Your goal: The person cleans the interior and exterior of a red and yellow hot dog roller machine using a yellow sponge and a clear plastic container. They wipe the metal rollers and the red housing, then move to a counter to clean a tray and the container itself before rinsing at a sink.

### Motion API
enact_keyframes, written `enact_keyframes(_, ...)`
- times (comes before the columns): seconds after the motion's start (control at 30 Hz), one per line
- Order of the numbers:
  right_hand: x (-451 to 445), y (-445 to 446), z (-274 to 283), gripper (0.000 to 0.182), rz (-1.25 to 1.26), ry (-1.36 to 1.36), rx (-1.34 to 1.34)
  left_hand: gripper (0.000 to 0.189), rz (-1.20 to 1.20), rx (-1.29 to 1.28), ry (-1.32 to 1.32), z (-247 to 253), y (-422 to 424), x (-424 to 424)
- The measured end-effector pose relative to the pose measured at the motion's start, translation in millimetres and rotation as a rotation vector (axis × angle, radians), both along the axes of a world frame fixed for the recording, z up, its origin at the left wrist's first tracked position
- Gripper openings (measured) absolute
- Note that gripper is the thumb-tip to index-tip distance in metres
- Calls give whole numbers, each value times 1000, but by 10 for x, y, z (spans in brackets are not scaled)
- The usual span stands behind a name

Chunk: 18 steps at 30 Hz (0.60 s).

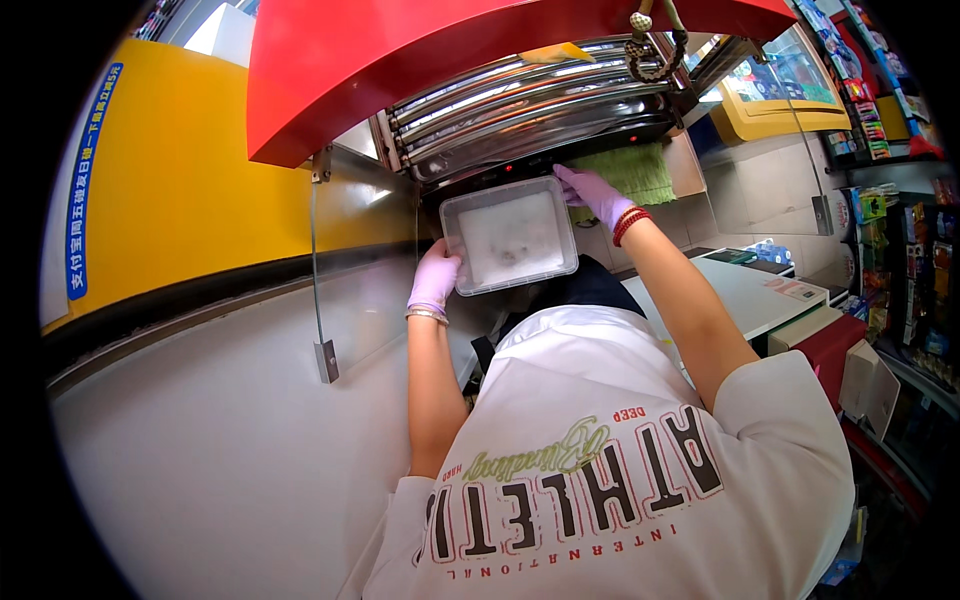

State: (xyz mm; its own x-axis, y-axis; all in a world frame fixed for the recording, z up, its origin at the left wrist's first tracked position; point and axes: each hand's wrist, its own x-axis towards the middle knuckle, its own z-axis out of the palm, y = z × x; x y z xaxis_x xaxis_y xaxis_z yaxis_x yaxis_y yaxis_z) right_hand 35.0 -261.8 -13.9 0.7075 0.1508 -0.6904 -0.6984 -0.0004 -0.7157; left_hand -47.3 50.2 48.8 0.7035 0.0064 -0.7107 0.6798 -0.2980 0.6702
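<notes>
My left hand, in a pinkish-purple glove, grips the near left side of a clear rectangular plastic container. The container looks whitish inside, with a few small dark spots near its lower middle; I cannot tell what it holds. My right hand, gloved alike, reaches to the far right corner of the container, beside the front panel of a roller grill with metal rollers. Whether its fingers hold the container or touch the panel is not clear. A green cloth lies just beyond the right hand.
A red canopy overhangs the grill. Glass panels hang at the left and right. Something yellow lies at the back of the rollers. A white counter stretches along the left, and shelves of packaged goods stand far right.
</notes>
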Motion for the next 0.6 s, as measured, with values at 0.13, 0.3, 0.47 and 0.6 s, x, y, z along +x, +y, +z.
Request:
enact_keyframes(0.13, 108, 213, -226, 57, -93, 78, 174, 42, 5, 29, 24, 117, -6, -111)
enact_keyframes(0.3, 91, 263, -117, 59, -121, 103, 153, 42, 12, 49, 50, 67, 52, -203)
enact_keyframes(0.47, 191, 389, -354, 52, -65, -87, -148, 42, -18, 89, 56, 100, -14, -148)
enact_keyframes(0.6, 95, 468, 239, 59, 67, 61, -246, 42, -43, 162, 51, -109, 58, -241)
